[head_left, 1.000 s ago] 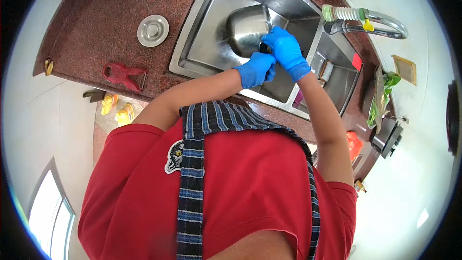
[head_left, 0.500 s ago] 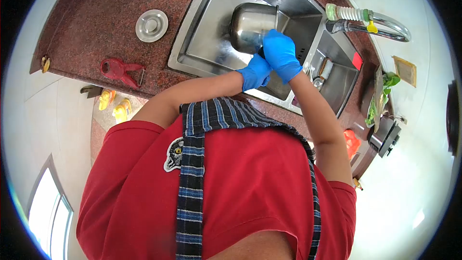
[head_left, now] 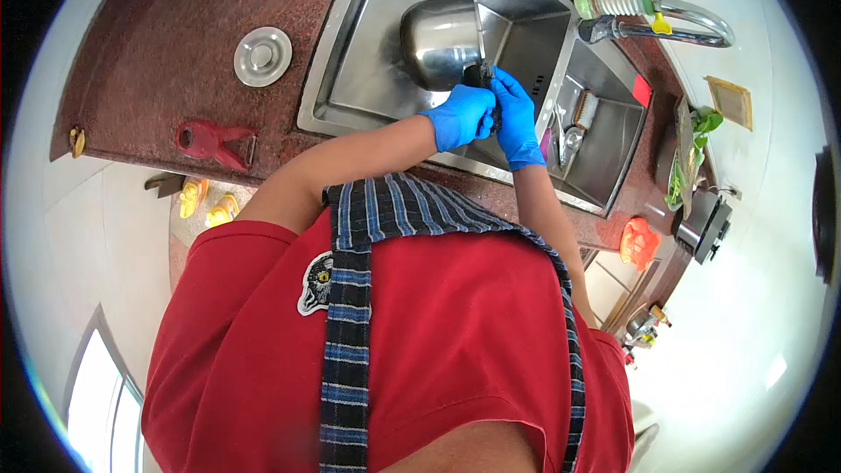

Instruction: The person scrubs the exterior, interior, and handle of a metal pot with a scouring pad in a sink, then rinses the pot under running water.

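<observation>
A shiny steel saucepan (head_left: pixel 442 39) is tilted on its side above the left basin of the sink, its opening facing right. My left hand (head_left: pixel 464 116), in a blue glove, is closed around the pan's black handle (head_left: pixel 474 76). Against the handle's right side, my right hand (head_left: pixel 515 118), also blue-gloved, presses a dark, rough-looking scouring pad (head_left: pixel 497 114). The fingers partly cover both the handle and the pad.
The steel sink (head_left: pixel 363 52) has a smaller right basin with a brush (head_left: pixel 589 109) and a ladle-like utensil (head_left: pixel 571 144). A faucet (head_left: pixel 653 17) arches over the back. On the left counter lie a round metal lid (head_left: pixel 263 57) and a red peeler-like tool (head_left: pixel 210 140).
My right hand has moved from the pan's rim down to the handle, and the dark pad now shows. The pan still hangs in my left hand, slightly shifted in view.
</observation>
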### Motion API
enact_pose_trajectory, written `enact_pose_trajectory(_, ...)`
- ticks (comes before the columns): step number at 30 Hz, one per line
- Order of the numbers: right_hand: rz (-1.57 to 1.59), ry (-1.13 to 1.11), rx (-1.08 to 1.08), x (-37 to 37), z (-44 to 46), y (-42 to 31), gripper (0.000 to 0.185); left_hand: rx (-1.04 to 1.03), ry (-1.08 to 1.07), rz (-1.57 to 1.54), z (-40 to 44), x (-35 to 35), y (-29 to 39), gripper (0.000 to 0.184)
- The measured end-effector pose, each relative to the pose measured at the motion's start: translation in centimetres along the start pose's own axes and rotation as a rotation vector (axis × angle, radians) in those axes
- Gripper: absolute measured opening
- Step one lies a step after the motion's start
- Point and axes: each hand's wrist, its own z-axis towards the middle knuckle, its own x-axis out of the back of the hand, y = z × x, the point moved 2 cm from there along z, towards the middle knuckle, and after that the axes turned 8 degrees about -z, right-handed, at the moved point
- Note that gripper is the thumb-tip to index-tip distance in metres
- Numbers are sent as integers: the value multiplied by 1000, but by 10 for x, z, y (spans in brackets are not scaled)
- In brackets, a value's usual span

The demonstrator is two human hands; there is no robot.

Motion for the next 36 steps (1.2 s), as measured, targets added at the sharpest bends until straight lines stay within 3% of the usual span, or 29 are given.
enact_pose_trajectory(3,156,11,-85,-3,-8,0,25,31,-52,-52,1,2,3,16)
enact_pose_trajectory(6,-41,54,-144,0,-8,-1,24,42,-54,-47,1,2,1,15)
enact_pose_trajectory(8,-366,132,179,5,5,-2,19,51,-40,-47,2,3,1,15)
enact_pose_trajectory(9,-365,132,178,0,5,-13,19,29,-54,-62,4,4,1,14)
enact_pose_trajectory(11,-920,118,610,-11,6,-49,16,13,-72,-68,8,5,-1,14)
enact_pose_trajectory(12,-921,129,612,-15,10,-59,16,2,-105,-60,11,5,1,13)
enact_pose_trajectory(14,-1329,59,717,-25,19,-73,16,-13,-145,-48,12,0,3,13)
enact_pose_trajectory(16,-1453,0,709,-27,29,-75,18,15,-38,-90,8,0,5,13)
enact_pose_trajectory(18,-1719,-145,833,-31,28,-76,20,-3,-98,-52,5,7,5,11)
enact_pose_trajectory(20,-1578,-148,828,-19,30,-61,22,-27,-169,-20,2,11,12,10)
enact_pose_trajectory(22,-1435,-170,822,-17,29,-54,24,24,-380,-196,-6,11,18,9)
enact_pose_trajectory(24,-1070,-135,685,-17,23,-55,21,8,-370,-282,-10,10,19,10)
enact_pose_trajectory(28,-1273,-169,697,-26,39,-68,26,31,-409,-245,-16,12,12,13)
enact_pose_trajectory(34,-1520,-244,777,-68,57,-93,12,-36,-149,-202,-13,-11,12,16)
enact_pose_trajectory(36,-1620,-277,720,-73,57,-97,11,-24,-179,-214,-11,-12,15,17)
